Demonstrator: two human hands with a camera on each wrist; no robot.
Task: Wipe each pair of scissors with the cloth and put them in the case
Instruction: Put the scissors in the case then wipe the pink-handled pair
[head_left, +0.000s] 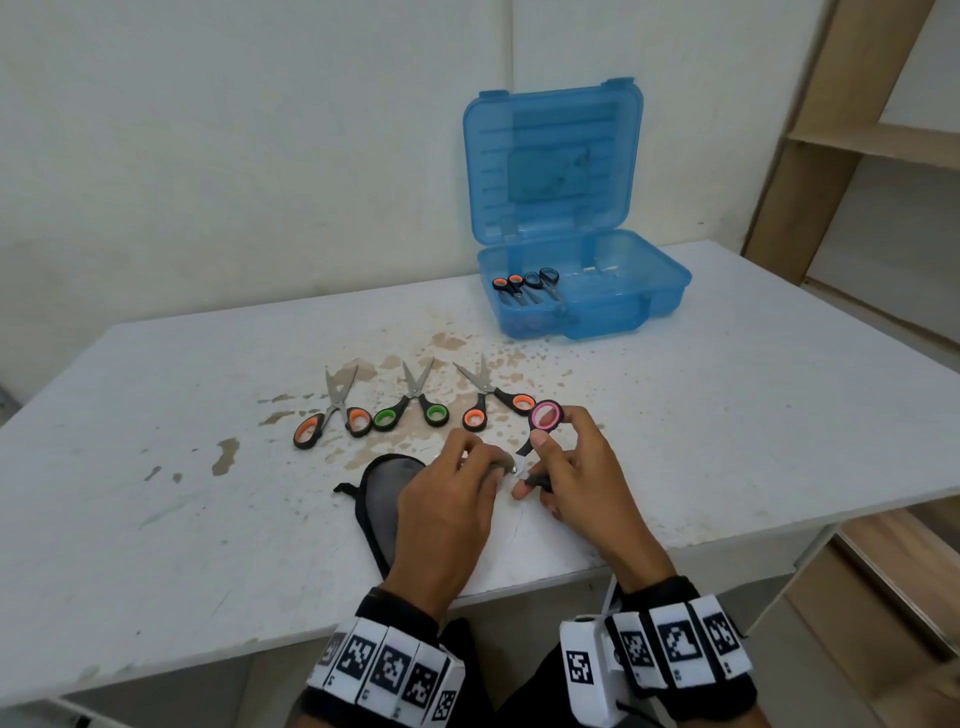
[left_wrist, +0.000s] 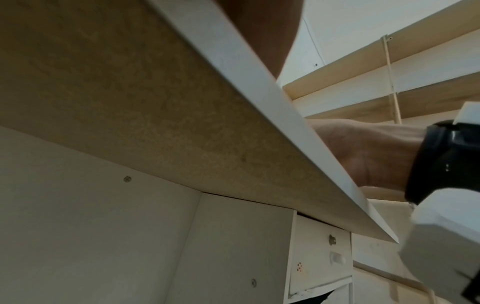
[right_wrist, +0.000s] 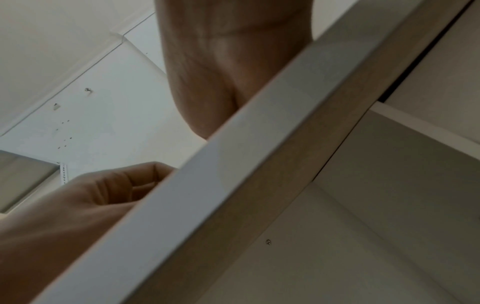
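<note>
In the head view my right hand (head_left: 551, 451) grips a pair of pink-handled scissors (head_left: 545, 416) by the handles, one ring standing up above my fingers. My left hand (head_left: 485, 464) curls over the blades with a fold of the grey, black-edged cloth (head_left: 382, 486) pinched in its fingers; the blades are mostly hidden. The rest of the cloth lies on the table under my left hand. Three more pairs lie in a row behind: orange-handled (head_left: 332, 418), green-handled (head_left: 413, 408), orange-handled (head_left: 496, 402). The open blue case (head_left: 649, 291) stands at the back right, with two pairs of scissors (head_left: 525, 283) inside.
The white table (head_left: 156, 467) carries brown stains around the row of scissors. Its front edge (left_wrist: 272, 102) runs just below my wrists and fills both wrist views (right_wrist: 233, 164). Wooden shelving (head_left: 857, 156) rises to the right of the table.
</note>
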